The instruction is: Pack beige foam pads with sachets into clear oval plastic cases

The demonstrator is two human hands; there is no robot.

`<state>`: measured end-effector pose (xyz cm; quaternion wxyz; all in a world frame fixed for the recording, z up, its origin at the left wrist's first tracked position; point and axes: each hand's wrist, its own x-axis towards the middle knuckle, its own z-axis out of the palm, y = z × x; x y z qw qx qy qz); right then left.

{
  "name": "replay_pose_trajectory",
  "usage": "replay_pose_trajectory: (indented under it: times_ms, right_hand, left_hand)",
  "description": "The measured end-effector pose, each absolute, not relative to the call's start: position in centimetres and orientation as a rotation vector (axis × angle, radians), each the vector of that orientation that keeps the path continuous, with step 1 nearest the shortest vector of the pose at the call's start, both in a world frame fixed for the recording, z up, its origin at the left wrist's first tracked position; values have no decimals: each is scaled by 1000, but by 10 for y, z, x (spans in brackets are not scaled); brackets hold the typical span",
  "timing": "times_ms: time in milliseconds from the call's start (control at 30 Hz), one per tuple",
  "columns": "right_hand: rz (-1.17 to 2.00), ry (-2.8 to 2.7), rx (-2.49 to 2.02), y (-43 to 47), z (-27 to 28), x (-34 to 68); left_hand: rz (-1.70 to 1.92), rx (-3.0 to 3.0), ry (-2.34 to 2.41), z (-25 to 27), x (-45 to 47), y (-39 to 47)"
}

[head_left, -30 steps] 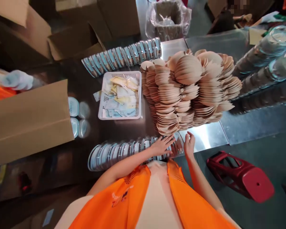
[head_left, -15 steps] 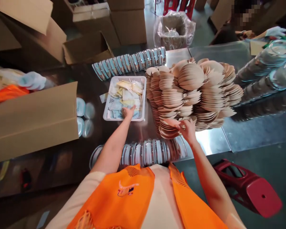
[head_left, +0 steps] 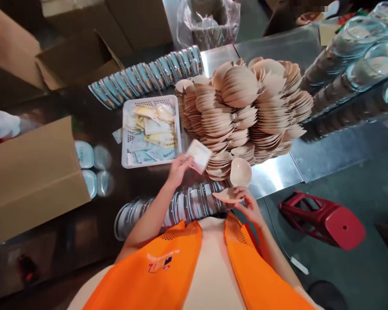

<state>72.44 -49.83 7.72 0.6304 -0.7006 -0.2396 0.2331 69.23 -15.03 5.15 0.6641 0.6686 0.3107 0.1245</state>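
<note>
My left hand (head_left: 178,168) holds a small white packet (head_left: 198,155) just in front of the white basket (head_left: 126,129) of packets. My right hand (head_left: 248,206) grips a tan shell-shaped piece (head_left: 228,196) near the table's front edge. Another tan piece (head_left: 240,172) lies loose beside the big heap of tan pieces (head_left: 242,107). A row of clear lids (head_left: 184,204) lies on edge under my forearms.
A second row of clear lids (head_left: 145,77) runs behind the basket. An open cardboard box (head_left: 32,172) stands at left. Stacked clear containers (head_left: 352,64) lie at right. A red stool (head_left: 323,219) lies on the floor. Another person is at the far right.
My left hand lifted a packet out of the basket and drew it toward me. My right hand pulled a tan piece off the heap down to the table's front edge.
</note>
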Motion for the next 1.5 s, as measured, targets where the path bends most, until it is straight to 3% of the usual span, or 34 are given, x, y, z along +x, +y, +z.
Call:
replay_pose_trajectory:
  times_ms: [100, 267, 400, 567, 700, 900, 1000, 1200, 1333, 1500]
  right_hand:
    - [635, -497, -1560, -505, 75, 725]
    - [734, -391, -1475, -522, 66, 724]
    - [543, -115, -1586, -525, 45, 719]
    - [100, -25, -1965, -511, 27, 725]
    - [228, -133, -1821, -509, 19, 732]
    - [236, 73, -1684, -507, 29, 713]
    - [203, 144, -1716, -513, 41, 698]
    - [102, 321, -1827, -537, 29, 686]
    - [112, 275, -1675, -527, 3, 715]
    - [479, 146, -1598, -508, -8, 764]
  left_hand:
    - [-162, 1636, 152, 62, 711, -217]
    - [-101, 2477, -232, 65, 766, -284]
    - [-166, 2665, -527, 52, 777, -296]
    - [-109, 2489, -554, 41, 772, -280]
    - [-9, 2030, -489, 42, 756, -280]
    - [33, 1413, 282, 39, 696, -292]
    - [83, 1716, 208, 29, 653, -262]
    - [-54, 2485, -705, 5, 596, -208]
    - [-86, 2610, -765, -2, 594, -212]
    - [-198, 2608, -684, -1, 596, -216]
